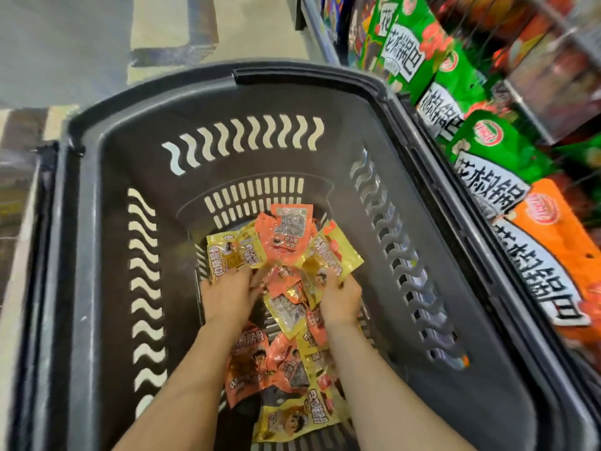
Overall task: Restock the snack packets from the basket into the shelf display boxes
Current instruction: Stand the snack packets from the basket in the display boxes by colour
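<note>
1. Here, both hands were down in the dark grey slotted plastic basket (107, 203), gathering small yellow and pink foil snack packets (286, 362).
2. The left hand (227, 296) gripped yellow packets; the right hand (340, 299) gripped a mixed bunch.
3. Next, probably: lift the bunch clear to the shelf on the right; display boxes were unseen.

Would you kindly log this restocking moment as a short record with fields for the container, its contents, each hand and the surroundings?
container: dark plastic basket with slotted walls
contents: small yellow and orange-pink snack packets piled loose on the basket floor
left hand: inside the basket, fingers curled into the packets, gripping some
right hand: inside the basket, fingers curled round yellow packets
surroundings: large green bags and an orange bag on the shelf to the right
display boxes: not in view
</note>
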Motion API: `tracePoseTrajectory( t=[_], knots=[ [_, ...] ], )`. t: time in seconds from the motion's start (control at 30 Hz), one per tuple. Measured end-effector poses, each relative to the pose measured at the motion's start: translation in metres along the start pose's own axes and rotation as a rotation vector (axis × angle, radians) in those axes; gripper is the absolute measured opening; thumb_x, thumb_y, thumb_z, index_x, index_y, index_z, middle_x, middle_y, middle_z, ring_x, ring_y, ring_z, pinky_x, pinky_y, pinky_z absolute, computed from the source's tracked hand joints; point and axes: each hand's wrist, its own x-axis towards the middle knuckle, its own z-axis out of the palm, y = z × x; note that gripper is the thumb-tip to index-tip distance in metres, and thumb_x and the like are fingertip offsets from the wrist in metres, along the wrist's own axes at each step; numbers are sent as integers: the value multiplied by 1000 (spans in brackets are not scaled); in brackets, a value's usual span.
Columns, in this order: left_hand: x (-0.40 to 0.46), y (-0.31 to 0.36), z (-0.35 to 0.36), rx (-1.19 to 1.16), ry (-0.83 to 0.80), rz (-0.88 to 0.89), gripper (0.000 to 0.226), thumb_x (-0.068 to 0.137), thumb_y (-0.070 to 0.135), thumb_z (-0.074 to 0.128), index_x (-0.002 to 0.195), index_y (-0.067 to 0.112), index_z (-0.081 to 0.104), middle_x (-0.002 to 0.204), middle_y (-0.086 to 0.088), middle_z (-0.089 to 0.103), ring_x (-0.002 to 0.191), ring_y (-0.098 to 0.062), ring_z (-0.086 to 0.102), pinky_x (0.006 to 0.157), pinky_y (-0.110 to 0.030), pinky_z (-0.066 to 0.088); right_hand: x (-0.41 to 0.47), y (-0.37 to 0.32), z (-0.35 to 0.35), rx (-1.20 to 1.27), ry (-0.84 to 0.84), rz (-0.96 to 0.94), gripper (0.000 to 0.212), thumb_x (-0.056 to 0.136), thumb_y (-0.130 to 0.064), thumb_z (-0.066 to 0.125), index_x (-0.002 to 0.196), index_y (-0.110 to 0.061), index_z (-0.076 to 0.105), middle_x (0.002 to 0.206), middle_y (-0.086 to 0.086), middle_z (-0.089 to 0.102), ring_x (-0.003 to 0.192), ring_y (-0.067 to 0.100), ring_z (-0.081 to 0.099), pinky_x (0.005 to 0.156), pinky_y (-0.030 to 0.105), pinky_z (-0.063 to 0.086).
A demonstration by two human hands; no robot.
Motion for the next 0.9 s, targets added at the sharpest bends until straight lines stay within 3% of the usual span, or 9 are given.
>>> tracePoseTrajectory(
  t=[0.1, 0.2, 0.3, 0.37, 0.47, 0.63, 0.77, 0.9],
  knots=[
    [-10, 6, -13, -100, 59, -19, 20, 93, 29, 53, 109, 17, 55, 107, -2, 64, 101, -23, 61, 91, -37, 40, -9, -5, -13, 1, -43, -61, 26, 99, -23, 44, 103, -5, 62, 92, 2, 57, 90, 18, 53, 78, 24, 36],
    [-20, 12, -27, -334, 72, -78, 29, 93, 24, 55, 120, 12, 54, 108, -8, 64, 99, -27, 61, 82, -40, 47, -19, -12, -29, 7, -81, -100, 21, 97, -21, 48, 91, -7, 62, 87, 3, 61, 84, 18, 54, 73, 25, 37],
    [-31, 20, -45, -589, 53, -130, 39, 92, 23, 57, 127, 8, 51, 117, -11, 62, 106, -27, 58, 91, -42, 48, -30, -21, -47, 29, -83, -98, 19, 97, -23, 47, 83, -16, 58, 92, 4, 63, 85, 20, 57, 79, 32, 45],
    [-39, 24, -57, -748, 43, -136, 38, 93, 22, 56, 127, 7, 51, 117, -8, 61, 104, -22, 59, 91, -38, 49, -38, -29, -59, 37, -102, -89, 17, 99, -24, 45, 99, -15, 59, 105, 3, 63, 98, 19, 58, 91, 36, 45],
    [-58, 31, -78, -917, 21, -84, 33, 95, 20, 52, 125, 7, 49, 106, 0, 61, 79, -7, 55, 72, -18, 44, -52, -40, -79, 59, -113, -108, 37, 100, -27, 42, 130, -9, 51, 128, 5, 57, 117, 21, 54, 104, 40, 40],
    [-89, 36, -100, -1095, 16, -31, 35, 96, 22, 49, 128, 9, 49, 120, -8, 60, 108, -22, 57, 90, -33, 45, -77, -43, -105, 83, -89, -131, 51, 96, -43, 41, 141, -18, 40, 144, 4, 45, 132, 26, 43, 108, 50, 36],
    [-120, 45, -114, -1089, 2, 20, 45, 97, 29, 47, 136, 9, 40, 132, -9, 50, 126, -27, 44, 105, -40, 36, -108, -48, -136, 128, -49, -158, 50, 98, -39, 40, 143, -15, 37, 145, 4, 43, 131, 24, 44, 109, 47, 36],
    [-150, 53, -124, -1158, -37, 84, 64, 91, 37, 56, 144, 14, 28, 141, -9, 46, 129, -26, 43, 109, -46, 34, -140, -43, -174, 241, 3, -170, 50, 100, -33, 40, 143, -8, 34, 143, 5, 44, 114, 20, 55, 103, 41, 42]
  ],
)
